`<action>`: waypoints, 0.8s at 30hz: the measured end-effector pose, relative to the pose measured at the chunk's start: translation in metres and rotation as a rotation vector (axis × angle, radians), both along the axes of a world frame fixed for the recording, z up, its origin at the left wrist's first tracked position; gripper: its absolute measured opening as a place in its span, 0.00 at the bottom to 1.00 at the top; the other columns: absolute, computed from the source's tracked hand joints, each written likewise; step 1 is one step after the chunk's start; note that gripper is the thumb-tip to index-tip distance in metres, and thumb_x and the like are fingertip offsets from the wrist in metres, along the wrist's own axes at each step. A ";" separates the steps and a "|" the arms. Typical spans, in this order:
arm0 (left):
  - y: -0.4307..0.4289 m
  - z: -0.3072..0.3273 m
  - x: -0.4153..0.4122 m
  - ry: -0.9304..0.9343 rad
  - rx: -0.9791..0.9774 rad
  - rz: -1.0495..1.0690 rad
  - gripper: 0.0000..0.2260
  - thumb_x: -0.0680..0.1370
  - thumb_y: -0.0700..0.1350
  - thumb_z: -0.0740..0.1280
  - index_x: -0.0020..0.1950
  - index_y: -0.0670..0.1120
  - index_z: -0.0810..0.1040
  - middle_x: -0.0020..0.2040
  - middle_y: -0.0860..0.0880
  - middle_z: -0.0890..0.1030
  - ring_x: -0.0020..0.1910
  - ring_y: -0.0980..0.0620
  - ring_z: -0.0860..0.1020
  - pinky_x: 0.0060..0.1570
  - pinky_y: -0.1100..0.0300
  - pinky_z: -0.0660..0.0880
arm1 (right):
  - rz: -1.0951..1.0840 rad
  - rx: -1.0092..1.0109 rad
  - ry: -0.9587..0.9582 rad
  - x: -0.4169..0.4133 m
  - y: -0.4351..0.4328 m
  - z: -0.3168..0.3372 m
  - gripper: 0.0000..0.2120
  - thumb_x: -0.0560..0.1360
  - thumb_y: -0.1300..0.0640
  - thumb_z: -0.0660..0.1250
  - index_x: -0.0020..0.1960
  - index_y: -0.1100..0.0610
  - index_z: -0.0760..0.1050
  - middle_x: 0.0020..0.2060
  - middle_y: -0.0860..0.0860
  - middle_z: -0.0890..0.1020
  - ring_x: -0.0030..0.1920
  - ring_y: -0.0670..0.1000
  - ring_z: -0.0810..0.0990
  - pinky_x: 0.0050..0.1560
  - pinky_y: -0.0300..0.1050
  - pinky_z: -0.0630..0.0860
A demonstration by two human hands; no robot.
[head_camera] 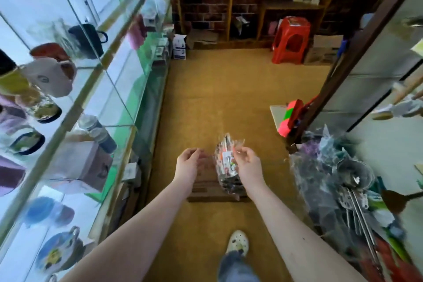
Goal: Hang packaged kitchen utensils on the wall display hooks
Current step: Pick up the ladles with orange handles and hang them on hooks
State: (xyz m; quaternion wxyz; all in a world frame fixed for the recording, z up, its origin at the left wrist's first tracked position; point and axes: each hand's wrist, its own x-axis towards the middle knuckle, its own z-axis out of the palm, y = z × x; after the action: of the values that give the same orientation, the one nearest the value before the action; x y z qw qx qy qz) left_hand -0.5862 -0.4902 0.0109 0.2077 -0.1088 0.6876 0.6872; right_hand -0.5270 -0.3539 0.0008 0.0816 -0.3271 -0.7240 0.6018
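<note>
A clear plastic packet of utensils (225, 162) with a coloured label hangs in front of me over the floor. My right hand (248, 162) pinches its upper right side between thumb and fingers. My left hand (188, 163) hovers just to the left of the packet with fingers loosely curled and holds nothing. On the right, a wall display (389, 89) carries hanging utensils. Below it lies a heap of packaged ladles and strainers (343, 181). The frame is blurred, and no hook shows plainly.
Glass shelves (75, 103) with mugs and bottles line the left side. A brown box (217, 190) sits on the tan floor under my hands. A red plastic stool (290, 40) and wooden shelving (231, 0) stand at the back. My shoe (238, 241) is at the bottom.
</note>
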 end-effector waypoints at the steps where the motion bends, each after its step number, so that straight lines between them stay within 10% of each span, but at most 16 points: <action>1: 0.010 -0.005 -0.013 -0.011 -0.016 0.004 0.08 0.81 0.44 0.62 0.55 0.42 0.77 0.46 0.47 0.82 0.43 0.52 0.81 0.43 0.60 0.76 | -0.009 -0.030 -0.016 -0.013 0.010 -0.008 0.09 0.79 0.48 0.62 0.56 0.49 0.75 0.55 0.50 0.79 0.56 0.52 0.78 0.58 0.54 0.76; 17: 0.105 -0.120 -0.172 -0.154 -0.218 -0.133 0.03 0.78 0.46 0.67 0.45 0.49 0.79 0.46 0.48 0.83 0.50 0.46 0.80 0.56 0.47 0.76 | -0.019 -0.106 -0.317 -0.145 0.122 -0.149 0.09 0.80 0.54 0.61 0.58 0.55 0.73 0.55 0.52 0.79 0.53 0.51 0.78 0.48 0.43 0.77; 24: 0.128 -0.263 -0.227 -0.124 -0.264 -0.253 0.04 0.79 0.44 0.65 0.51 0.45 0.77 0.44 0.51 0.80 0.41 0.55 0.76 0.40 0.62 0.72 | 0.005 0.022 -0.395 -0.196 0.138 -0.284 0.10 0.80 0.56 0.61 0.59 0.56 0.73 0.54 0.52 0.79 0.52 0.51 0.78 0.51 0.45 0.76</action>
State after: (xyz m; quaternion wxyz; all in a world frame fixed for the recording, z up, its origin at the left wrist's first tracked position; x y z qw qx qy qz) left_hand -0.8133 -0.3624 -0.2524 0.3183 -0.0896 0.7659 0.5514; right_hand -0.7230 -0.2156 -0.2835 -0.0601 -0.4360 -0.7333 0.5181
